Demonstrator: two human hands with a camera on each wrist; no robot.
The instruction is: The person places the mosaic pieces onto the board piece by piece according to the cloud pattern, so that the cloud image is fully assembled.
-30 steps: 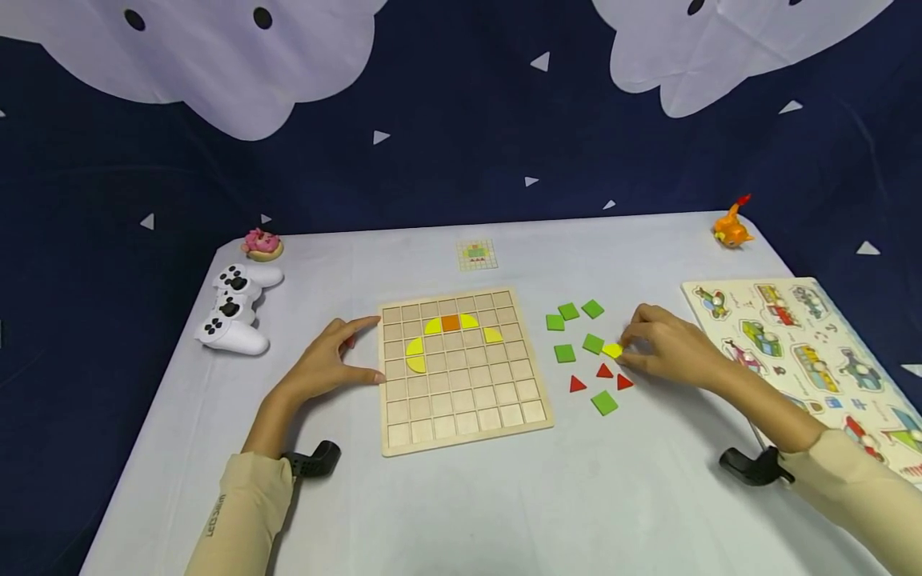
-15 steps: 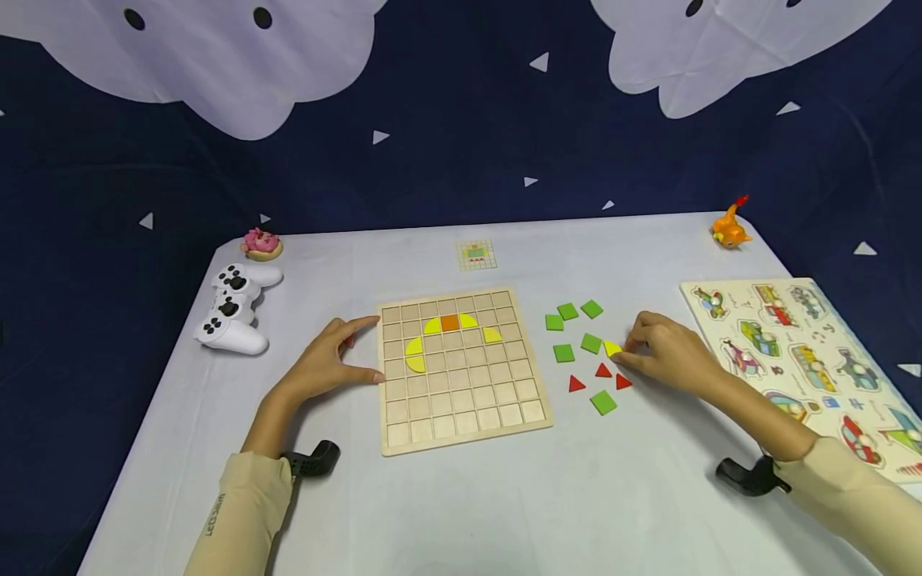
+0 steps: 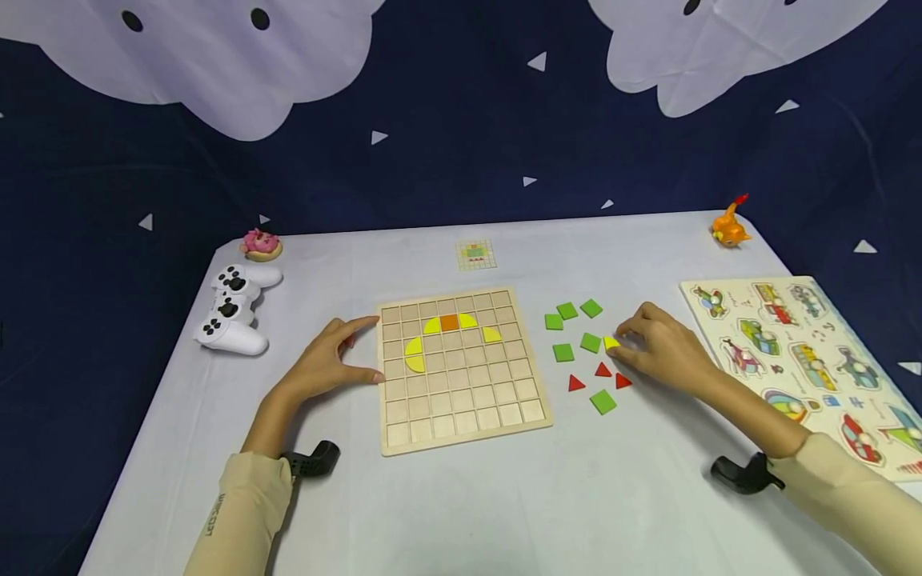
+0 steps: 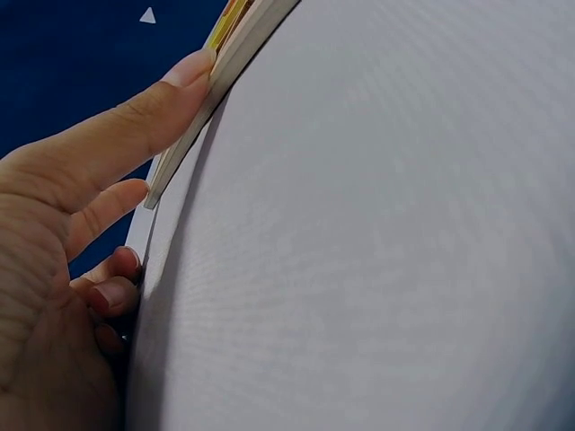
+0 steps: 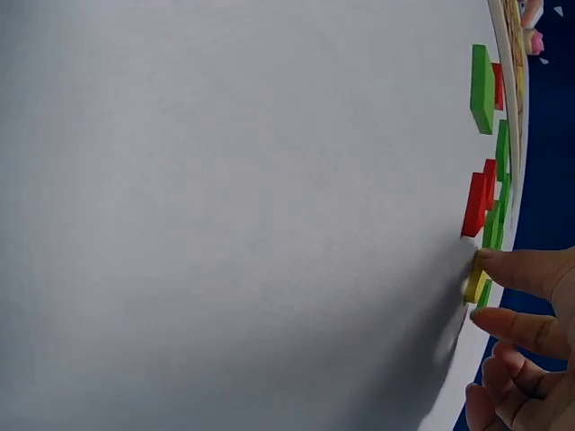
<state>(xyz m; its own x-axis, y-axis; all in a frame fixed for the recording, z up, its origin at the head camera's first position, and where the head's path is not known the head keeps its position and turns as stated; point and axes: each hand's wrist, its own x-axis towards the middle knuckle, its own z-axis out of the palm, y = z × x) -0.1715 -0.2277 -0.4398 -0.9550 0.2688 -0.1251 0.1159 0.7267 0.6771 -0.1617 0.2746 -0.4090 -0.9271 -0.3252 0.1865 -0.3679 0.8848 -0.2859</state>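
Observation:
A wooden grid board (image 3: 461, 416) lies in the middle of the table, with yellow curved pieces (image 3: 415, 354) and an orange square (image 3: 450, 322) set in its upper rows. My left hand (image 3: 360, 349) rests at the board's left edge, index finger and thumb straight against it; in the left wrist view the thumb (image 4: 135, 117) presses the board's edge (image 4: 229, 63). To the right lie loose green squares (image 3: 564, 352) and red triangles (image 3: 576, 384). My right hand (image 3: 621, 346) pinches a small yellow piece (image 3: 611, 343) among them, also seen in the right wrist view as the yellow piece (image 5: 474, 285) on the table.
A white game controller (image 3: 234, 308) and a pink donut toy (image 3: 262, 244) sit at the far left. A small pattern card (image 3: 476, 254) lies behind the board. An orange toy (image 3: 730, 228) and a picture puzzle board (image 3: 799, 360) occupy the right side.
My right hand has shifted slightly left and away, fingers drawn in on the yellow piece, which moved a little with it. The left hand has stayed put.

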